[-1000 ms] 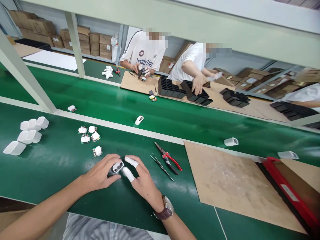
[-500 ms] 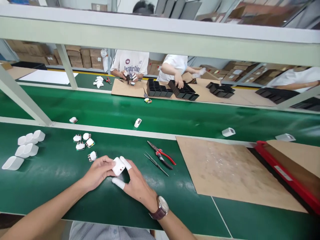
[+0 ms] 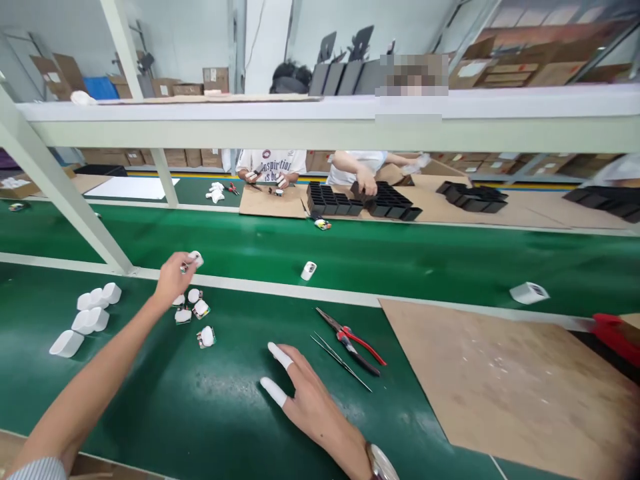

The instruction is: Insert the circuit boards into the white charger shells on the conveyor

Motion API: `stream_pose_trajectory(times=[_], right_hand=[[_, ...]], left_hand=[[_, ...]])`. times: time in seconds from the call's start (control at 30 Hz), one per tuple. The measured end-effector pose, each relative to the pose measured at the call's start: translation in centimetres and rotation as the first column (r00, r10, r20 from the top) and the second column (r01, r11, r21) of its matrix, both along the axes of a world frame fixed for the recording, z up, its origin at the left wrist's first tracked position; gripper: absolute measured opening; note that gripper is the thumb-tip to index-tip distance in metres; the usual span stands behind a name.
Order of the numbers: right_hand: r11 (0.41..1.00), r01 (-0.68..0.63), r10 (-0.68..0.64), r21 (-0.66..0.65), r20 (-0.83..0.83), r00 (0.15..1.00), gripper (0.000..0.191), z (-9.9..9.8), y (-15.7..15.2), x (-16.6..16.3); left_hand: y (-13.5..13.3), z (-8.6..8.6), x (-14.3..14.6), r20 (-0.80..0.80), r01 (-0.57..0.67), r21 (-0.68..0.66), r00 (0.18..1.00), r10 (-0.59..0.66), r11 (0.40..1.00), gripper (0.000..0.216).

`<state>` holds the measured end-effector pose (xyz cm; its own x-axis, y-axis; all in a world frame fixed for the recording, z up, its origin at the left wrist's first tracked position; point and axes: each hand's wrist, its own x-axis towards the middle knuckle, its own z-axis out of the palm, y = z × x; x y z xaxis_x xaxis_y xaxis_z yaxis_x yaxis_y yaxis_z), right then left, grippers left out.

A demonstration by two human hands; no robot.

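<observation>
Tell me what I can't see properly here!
All in the head view:
Small white plastic case: fingers of the left hand cover part.
Silver-rimmed wristwatch: cut off by the bottom edge.
Bright red object: cut off by the right edge.
Rounded white plastic piece, mid-belt: dark end details too small.

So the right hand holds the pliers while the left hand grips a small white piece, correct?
Not quite: the head view shows the pliers lying beside the tweezers, not in the right hand; the left hand does grip a small white piece.
</observation>
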<state>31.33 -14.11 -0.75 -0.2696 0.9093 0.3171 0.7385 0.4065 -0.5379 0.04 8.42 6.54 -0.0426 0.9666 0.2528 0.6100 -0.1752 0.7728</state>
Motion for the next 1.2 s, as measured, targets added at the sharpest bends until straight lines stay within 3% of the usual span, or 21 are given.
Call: stream_pose_trajectory(times=[0.1,0.2,0.33,0.43,0.5,0.6,0.63,0.73,0.77,0.8,0.83,0.9,0.97,1.0,1.03,1.07,1.13,1.2], right_hand=[[0.998,-0.013,0.011,0.059,0.033,0.999,0.050,-1.0,0.1,0.4],[0.997,-0.022,0.018,0.073,0.056,0.998,0.046,-1.7,0.3,0.8],[0.998,-0.032,0.028,0.051,0.081,0.996,0.047,-1.3,0.9,0.6],[0.994,-0.079,0.073,0.072,0.079,0.994,0.047,-0.8,2.1,-0.3],[0.991,-0.083,0.075,0.107,0.074,0.994,0.050,-0.7,3.2,-0.9],[0.985,-0.055,0.047,0.165,0.049,0.998,0.064,-0.8,4.9,-1.6],[0.982,-0.062,0.055,0.176,0.042,0.998,0.069,-0.9,5.4,-1.8],[0.970,-0.191,0.182,0.150,0.071,0.981,0.073,-1.2,6.0,-2.3],[0.959,-0.250,0.239,0.137,0.093,0.967,0.069,-1.3,5.9,-2.4],[0.945,-0.300,0.287,0.129,0.112,0.951,0.064,-1.4,5.7,-2.4],[0.933,-0.336,0.321,0.130,0.127,0.939,0.059,-1.6,5.5,-2.4],[0.924,-0.351,0.332,0.153,0.132,0.934,0.052,-1.8,4.9,-2.0],[0.935,-0.315,0.300,0.165,0.110,0.948,0.046,-2.1,4.5,-1.5],[0.941,-0.292,0.279,0.170,0.095,0.955,0.041,-2.2,4.3,-1.4],[0.947,-0.269,0.259,0.175,0.077,0.963,0.036,-2.4,4.1,-1.2],[0.952,-0.250,0.242,0.176,0.063,0.968,0.034,-2.5,4.1,-1.2],[0.960,-0.227,0.221,0.166,0.055,0.974,0.043,-2.6,4.1,-1.6],[0.961,-0.235,0.226,0.149,0.073,0.971,0.055,-2.6,4.2,-2.2]], left_hand=[[5.2,1.1,-4.6,-0.121,-0.137,0.048,0.982,0.142,0.989,0.017],[6.5,-0.2,-6.1,-0.210,-0.154,0.088,0.963,0.169,0.984,0.016],[6.3,-2.8,-4.0,-0.300,-0.015,0.102,0.953,0.046,0.995,0.025],[6.0,-3.1,-1.2,-0.334,0.095,0.033,0.939,-0.079,0.995,0.039],[4.6,-2.9,0.8,-0.336,0.170,-0.001,0.928,-0.160,0.985,0.048],[-0.4,-3.0,4.1,-0.329,0.375,-0.047,0.869,-0.369,0.926,0.066],[-2.5,-3.3,5.1,-0.324,0.465,-0.077,0.825,-0.463,0.882,0.075],[-8.7,-4.1,6.4,-0.248,0.720,-0.207,0.616,-0.748,0.662,0.089],[-10.2,-4.1,5.8,-0.216,0.755,-0.214,0.582,-0.784,0.619,0.088],[-11.3,-3.9,4.6,-0.195,0.763,-0.192,0.587,-0.785,0.618,0.086],[-11.9,-3.5,2.7,-0.191,0.737,-0.142,0.634,-0.749,0.661,0.082],[-11.9,-2.1,-2.8,-0.190,0.593,-0.005,0.790,-0.583,0.805,0.072],[-11.0,-0.4,-9.8,-0.145,0.268,0.087,0.956,-0.254,0.959,0.055],[-10.4,0.4,-13.3,-0.044,0.041,0.094,0.998,-0.037,0.995,0.055],[-10.0,1.0,-16.7,0.084,-0.180,0.060,0.981,0.175,0.982,0.059],[-9.6,1.4,-19.6,0.129,-0.291,0.037,0.950,0.284,0.956,0.067],[-9.0,1.5,-23.7,0.202,-0.372,-0.041,0.906,0.372,0.927,0.083],[-8.0,0.9,-25.6,0.265,-0.347,-0.110,0.893,0.364,0.931,0.102]])
